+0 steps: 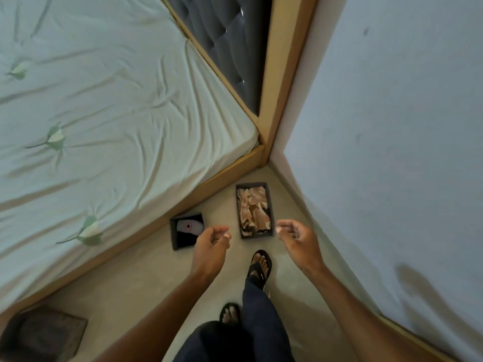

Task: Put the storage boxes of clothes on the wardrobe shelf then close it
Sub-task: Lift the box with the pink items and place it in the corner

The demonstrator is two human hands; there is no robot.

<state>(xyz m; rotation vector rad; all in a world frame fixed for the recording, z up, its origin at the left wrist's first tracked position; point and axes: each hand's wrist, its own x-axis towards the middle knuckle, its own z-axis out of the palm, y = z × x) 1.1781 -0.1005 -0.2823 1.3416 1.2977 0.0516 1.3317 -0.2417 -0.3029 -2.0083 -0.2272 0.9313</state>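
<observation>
Neither hand grips anything: left hand (211,239) and right hand (295,233) reach forward and down, fingers loosely curled, either side of the near end of the larger box (271,205), likely to lift it by its ends. It is a dark, straight-walled, open-topped rectangle stuffed with crumpled pale cloth. The smaller box (174,233), dark too, holds black and grey fabric. Both sit on the smooth floor (156,278) beside the wooden bed frame (146,228). No wardrobe shows.
</observation>
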